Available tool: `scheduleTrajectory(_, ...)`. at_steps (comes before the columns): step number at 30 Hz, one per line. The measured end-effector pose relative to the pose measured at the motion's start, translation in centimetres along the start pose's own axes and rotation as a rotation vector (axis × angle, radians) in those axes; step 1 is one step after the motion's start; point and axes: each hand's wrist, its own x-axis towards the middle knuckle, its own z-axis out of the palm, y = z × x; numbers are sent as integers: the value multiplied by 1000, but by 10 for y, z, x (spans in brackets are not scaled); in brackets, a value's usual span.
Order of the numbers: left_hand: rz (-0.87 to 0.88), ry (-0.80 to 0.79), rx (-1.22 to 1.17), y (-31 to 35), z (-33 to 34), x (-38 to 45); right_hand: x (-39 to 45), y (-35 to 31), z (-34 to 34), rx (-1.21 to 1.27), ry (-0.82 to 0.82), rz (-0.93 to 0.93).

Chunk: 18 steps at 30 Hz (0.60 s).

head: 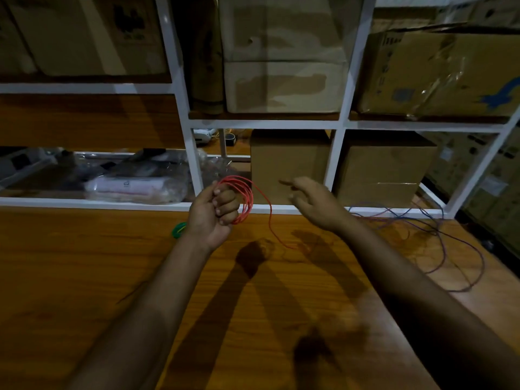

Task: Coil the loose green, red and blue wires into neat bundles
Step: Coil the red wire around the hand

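— Where was the red wire [244, 198] at that moment?

— Mostly in the left hand [211, 211]. The fingers were curled round several red loops, held above the wooden counter [84, 277]. One loose strand dropped from the coil and trailed down onto the counter, between the two hands.

— And the right hand [315, 202]?

— It was raised just to the right of the coil, fingers loosely spread and pointing left — somewhat blurred. I could not make out any wire between its fingers, so it looked released, holding nothing.

— What about the green wire [178, 229]?

— It lay on the counter as a small bundle, just beside the left wrist, partly hidden behind it.

— The blue one?

— The blue wire [461, 249] was uncoiled, sprawled in wide loops over the right side of the counter, tangled near the back with what looked like a reddish strand. The light was too dim to sort those strands apart.

— Anything behind?

— A white-framed shelf [336, 164] stood against the far edge of the counter, filled with cardboard boxes [289, 164]. On the left lay plastic-wrapped packages [135, 188].
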Motion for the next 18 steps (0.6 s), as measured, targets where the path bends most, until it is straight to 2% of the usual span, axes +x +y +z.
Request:
scheduleTrajectory(3,-27,-8,-13,-5,3,2,-3,-33,20,376,-228,70)
scheduleTrajectory(5,-27,4,-13,-4,4,2,-5,-40,24,561,-303,154)
scheduleTrajectory(9,3,37,7,4,-2,-3,-4,-30,-9,509,-337,182)
scheduleTrajectory(13,-6,68,35,8,-8,-9,0,-2,-64,407,-525,168)
scheduleTrajectory(15,-25,69,38,8,-10,-11,3,7,-84,336,-449,126)
scheduleTrajectory(16,-50,59,32,7,-11,-11,6,11,-89,301,-325,83)
scheduleTrajectory(18,-139,-4,34,4,-10,-13,13,20,-82,239,56,13)
